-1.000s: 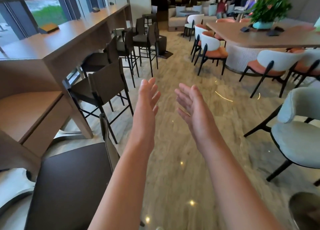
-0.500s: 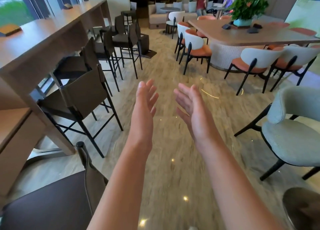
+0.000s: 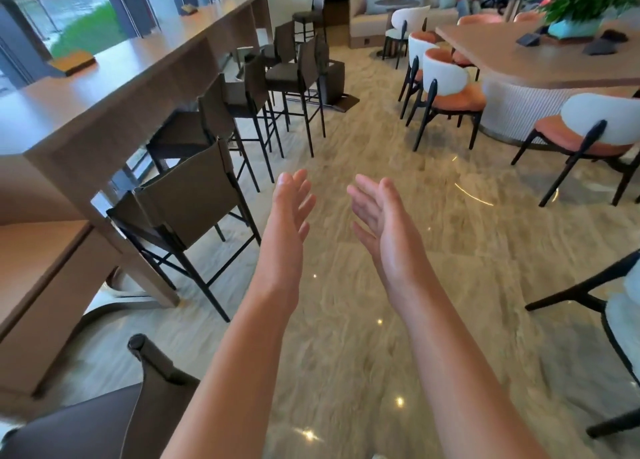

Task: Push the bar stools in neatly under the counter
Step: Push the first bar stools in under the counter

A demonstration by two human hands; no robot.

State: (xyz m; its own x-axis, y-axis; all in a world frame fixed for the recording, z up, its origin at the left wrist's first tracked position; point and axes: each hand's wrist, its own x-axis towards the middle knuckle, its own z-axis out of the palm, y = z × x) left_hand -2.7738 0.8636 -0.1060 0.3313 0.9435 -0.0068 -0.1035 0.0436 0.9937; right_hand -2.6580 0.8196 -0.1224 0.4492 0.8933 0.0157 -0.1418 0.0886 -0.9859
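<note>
Head view first, and on our far left runs the long counter (image 3: 114, 88), with the bar stools (image 3: 242, 102) lined up along it. The nearest stool (image 3: 187, 199) sits angled, its seat partly tucked under the counter edge and its back legs out on the floor, so we judge it needs a straight shove. Closer in, at the bottom left, another stool's backrest (image 3: 152, 365) pokes up just beside our left forearm, and we could clip it as we step forward. Moving across, our left hand (image 3: 287, 216) hovers over the polished floor (image 3: 346, 337) with fingers straight, holding nothing; our right hand (image 3: 384, 223) does the same, the two apart with palms facing. A one-sided push could twist the stool, and thin legs may skid or scrape on that glossy surface. Over on the right, the dining chairs (image 3: 446, 81) stand well apart from us.
</note>
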